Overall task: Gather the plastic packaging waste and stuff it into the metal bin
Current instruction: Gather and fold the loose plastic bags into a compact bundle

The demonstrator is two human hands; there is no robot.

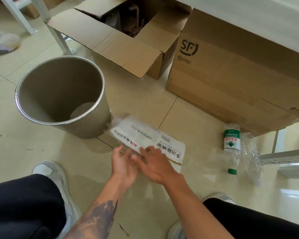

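Plastic packaging (pixel 145 140) lay flat on the floor just beside the metal bin (pixel 62 99), both hands, left (pixel 123 165) and right (pixel 154 165), open-fingered and apparently blurred at its near edge; crumpling it tight first should ease stuffing.

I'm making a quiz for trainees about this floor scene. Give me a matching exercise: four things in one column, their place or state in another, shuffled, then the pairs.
Things:
1. metal bin
2. plastic bottle
3. printed plastic packaging
4. open cardboard box

Places or states:
A. lying on its side, green cap
B. flat on the floor under both hands
C. upright, nearly empty
D. flaps open, behind the bin

Pairs: 1-C, 2-A, 3-B, 4-D
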